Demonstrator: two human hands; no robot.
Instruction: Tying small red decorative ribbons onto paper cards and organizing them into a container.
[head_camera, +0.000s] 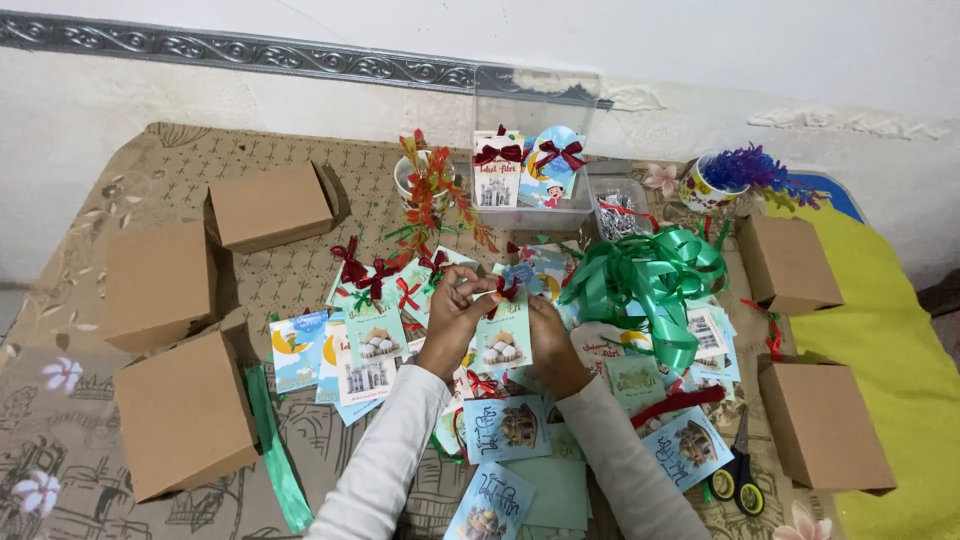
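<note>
My left hand (452, 322) and my right hand (552, 345) meet at the middle of the table over a pale green card (503, 340) with a building picture. Both hands hold this card. The fingertips pinch at a small red ribbon bow (507, 289) on its top edge. Around the hands lie several similar cards (372, 340) in green and blue, some with red bows. More cards (505, 427) lie between my white-sleeved forearms.
Three brown cardboard boxes (183, 413) stand at left, two more (823, 423) at right. A heap of green ribbon (655, 275) lies right of the hands, scissors (740, 474) at lower right. A clear container (527, 170) with decorated cards and cups with ornaments stand at the back.
</note>
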